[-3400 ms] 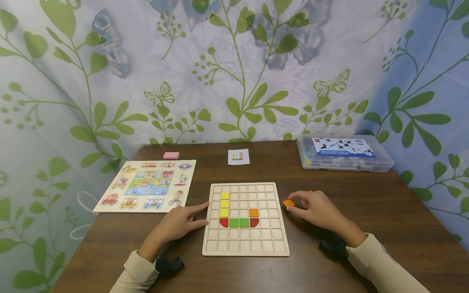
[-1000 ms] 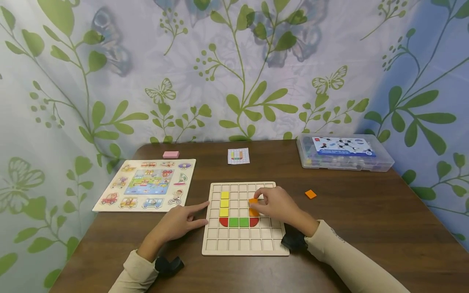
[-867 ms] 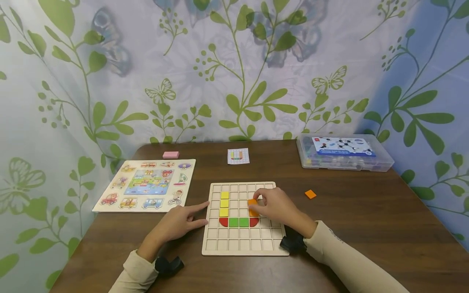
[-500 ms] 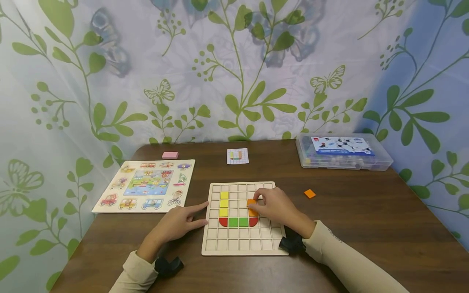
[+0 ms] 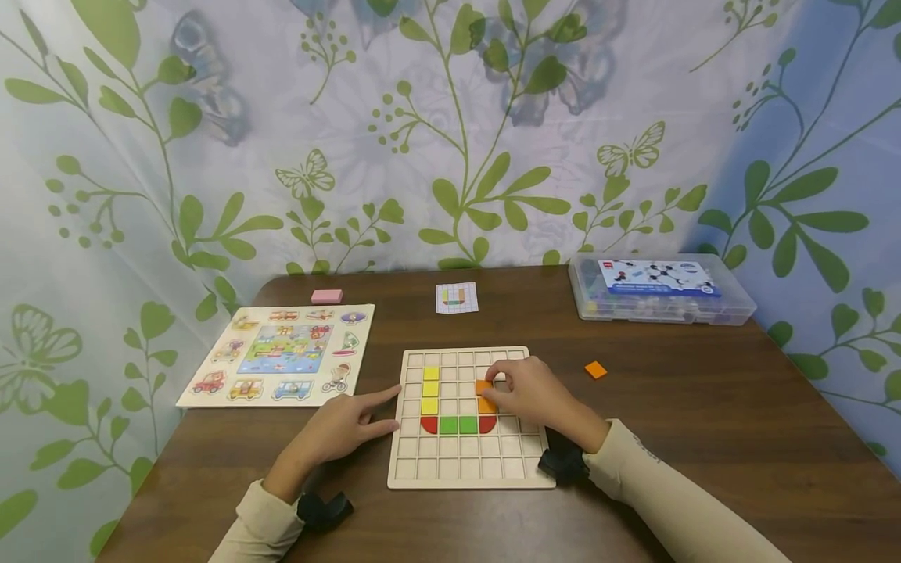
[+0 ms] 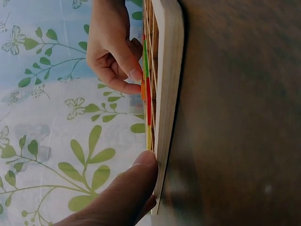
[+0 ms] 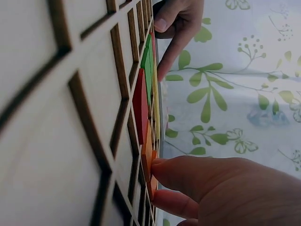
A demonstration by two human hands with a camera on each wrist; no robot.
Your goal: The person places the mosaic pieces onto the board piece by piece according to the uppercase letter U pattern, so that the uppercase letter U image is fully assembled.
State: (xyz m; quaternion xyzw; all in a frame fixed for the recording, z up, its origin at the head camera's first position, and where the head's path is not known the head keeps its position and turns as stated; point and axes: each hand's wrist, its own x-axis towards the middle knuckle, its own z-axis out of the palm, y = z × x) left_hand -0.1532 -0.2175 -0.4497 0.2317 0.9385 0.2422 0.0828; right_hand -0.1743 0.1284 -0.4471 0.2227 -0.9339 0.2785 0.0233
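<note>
My right hand (image 5: 536,399) pinches an orange square tile (image 5: 482,386) between thumb and fingers, over the right part of a wooden grid board (image 5: 472,483). Directly below that tile, a second orange tile (image 5: 486,406) sits in a cell. Yellow squares (image 5: 430,389) form a column on the left; two green squares (image 5: 448,425) lie between red quarter-round tiles (image 5: 487,424) along the bottom. Straight fingers of my left hand (image 5: 341,428) touch the board's left edge. In the right wrist view, the thumb (image 7: 188,172) is against the held tile; whether it is fully seated I cannot tell.
Another orange tile (image 5: 595,370) lies loose right of the board. Behind it are a pattern card (image 5: 457,310) and a clear plastic case (image 5: 662,311). A picture puzzle board (image 5: 274,400) and a pink block (image 5: 327,297) are on the left.
From the table at the right, my right hand has carried the orange tile left onto the board. Over the last second it has hardly moved. My left hand has stayed put.
</note>
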